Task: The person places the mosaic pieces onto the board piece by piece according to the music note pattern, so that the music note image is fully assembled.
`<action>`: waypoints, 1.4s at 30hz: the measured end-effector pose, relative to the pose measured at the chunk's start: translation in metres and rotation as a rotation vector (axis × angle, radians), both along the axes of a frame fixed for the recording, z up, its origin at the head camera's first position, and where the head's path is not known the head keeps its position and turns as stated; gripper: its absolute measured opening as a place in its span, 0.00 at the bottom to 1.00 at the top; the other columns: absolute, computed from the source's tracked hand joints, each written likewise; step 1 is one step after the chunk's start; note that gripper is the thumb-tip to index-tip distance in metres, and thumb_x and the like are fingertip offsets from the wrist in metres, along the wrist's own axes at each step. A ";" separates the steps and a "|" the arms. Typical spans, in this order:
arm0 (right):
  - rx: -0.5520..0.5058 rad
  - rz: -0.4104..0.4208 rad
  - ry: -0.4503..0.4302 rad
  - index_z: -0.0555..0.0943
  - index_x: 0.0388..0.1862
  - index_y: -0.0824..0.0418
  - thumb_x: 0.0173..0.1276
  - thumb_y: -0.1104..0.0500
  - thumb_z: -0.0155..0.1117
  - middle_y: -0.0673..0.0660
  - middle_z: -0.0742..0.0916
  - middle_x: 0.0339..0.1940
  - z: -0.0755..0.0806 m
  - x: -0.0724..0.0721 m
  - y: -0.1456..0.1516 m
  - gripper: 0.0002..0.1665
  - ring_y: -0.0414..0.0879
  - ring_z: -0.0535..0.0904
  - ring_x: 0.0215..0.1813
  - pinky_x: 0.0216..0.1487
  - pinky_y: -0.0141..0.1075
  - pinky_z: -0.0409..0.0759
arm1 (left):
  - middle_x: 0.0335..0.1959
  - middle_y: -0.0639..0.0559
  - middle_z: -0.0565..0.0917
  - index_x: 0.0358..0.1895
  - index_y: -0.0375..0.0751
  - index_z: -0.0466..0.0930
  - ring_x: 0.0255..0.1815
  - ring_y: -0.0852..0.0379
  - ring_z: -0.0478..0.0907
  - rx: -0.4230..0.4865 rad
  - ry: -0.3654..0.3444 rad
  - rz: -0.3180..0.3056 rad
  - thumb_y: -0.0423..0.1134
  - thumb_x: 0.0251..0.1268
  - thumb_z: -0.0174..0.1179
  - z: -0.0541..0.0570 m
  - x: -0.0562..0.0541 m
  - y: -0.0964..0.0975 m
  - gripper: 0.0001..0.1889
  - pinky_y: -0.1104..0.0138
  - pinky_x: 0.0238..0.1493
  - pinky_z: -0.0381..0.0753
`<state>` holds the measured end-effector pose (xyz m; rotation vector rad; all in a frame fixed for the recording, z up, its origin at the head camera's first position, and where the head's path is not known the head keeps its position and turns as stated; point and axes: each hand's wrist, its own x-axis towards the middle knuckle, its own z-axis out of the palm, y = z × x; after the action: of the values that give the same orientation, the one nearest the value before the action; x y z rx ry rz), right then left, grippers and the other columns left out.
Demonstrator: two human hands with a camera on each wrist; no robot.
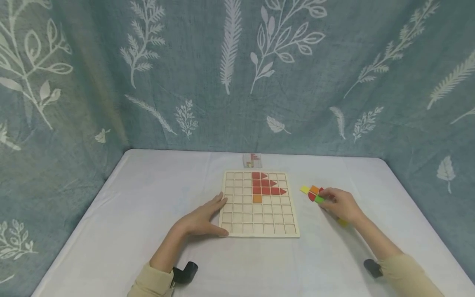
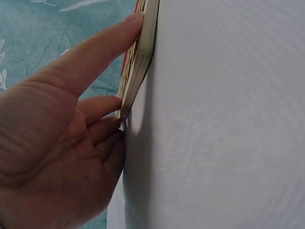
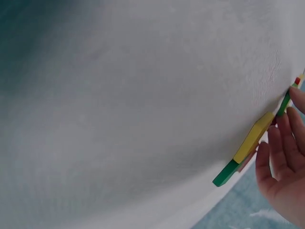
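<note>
A light wooden grid board (image 1: 237, 217) lies flat on the white table. Red squares with pointed ends form three rows in its upper part (image 1: 266, 190), with an orange square (image 1: 257, 199) below them. My left hand (image 1: 200, 218) rests along the board's left edge, thumb at the near corner and fingers spread; the left wrist view shows the thumb (image 2: 102, 55) touching the rim. Right of the board, my right hand (image 1: 342, 203) has thumb and fingertips at both sides of a green tile (image 1: 319, 199) among loose coloured pieces, seemingly pinching it.
A small picture card (image 1: 252, 160) lies behind the board. Around the right hand lie a yellow tile (image 1: 304, 189), an orange tile (image 1: 314, 189) and a yellow piece (image 3: 252, 138) over a green one (image 3: 226, 173). A leaf-patterned curtain (image 1: 208, 74) hangs behind the table.
</note>
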<state>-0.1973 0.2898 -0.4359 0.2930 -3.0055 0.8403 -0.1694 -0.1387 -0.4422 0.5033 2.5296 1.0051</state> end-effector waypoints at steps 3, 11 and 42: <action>-0.012 -0.018 0.003 0.82 0.48 0.67 0.62 0.63 0.70 0.65 0.86 0.46 0.002 -0.002 -0.004 0.16 0.59 0.81 0.47 0.48 0.52 0.80 | 0.79 0.42 0.48 0.76 0.37 0.55 0.78 0.42 0.45 -0.001 0.006 0.002 0.50 0.46 0.76 0.001 -0.001 0.000 0.55 0.46 0.74 0.49; -0.112 0.008 -0.047 0.85 0.44 0.60 0.61 0.55 0.73 0.55 0.87 0.40 0.005 -0.008 -0.033 0.14 0.50 0.80 0.43 0.42 0.42 0.81 | 0.79 0.42 0.48 0.76 0.37 0.54 0.78 0.42 0.45 -0.003 -0.007 -0.004 0.51 0.46 0.76 0.001 -0.003 0.001 0.55 0.46 0.74 0.49; -0.101 0.425 0.015 0.88 0.38 0.54 0.61 0.61 0.72 0.41 0.86 0.35 -0.004 -0.008 -0.148 0.06 0.39 0.80 0.43 0.48 0.37 0.81 | 0.79 0.42 0.48 0.76 0.37 0.55 0.78 0.42 0.45 -0.004 0.002 -0.012 0.50 0.45 0.76 0.000 -0.005 0.001 0.55 0.47 0.74 0.49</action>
<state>-0.2053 0.1417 -0.4396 0.9532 -2.9137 0.9994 -0.1748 -0.1377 -0.4421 0.5171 2.5269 0.9951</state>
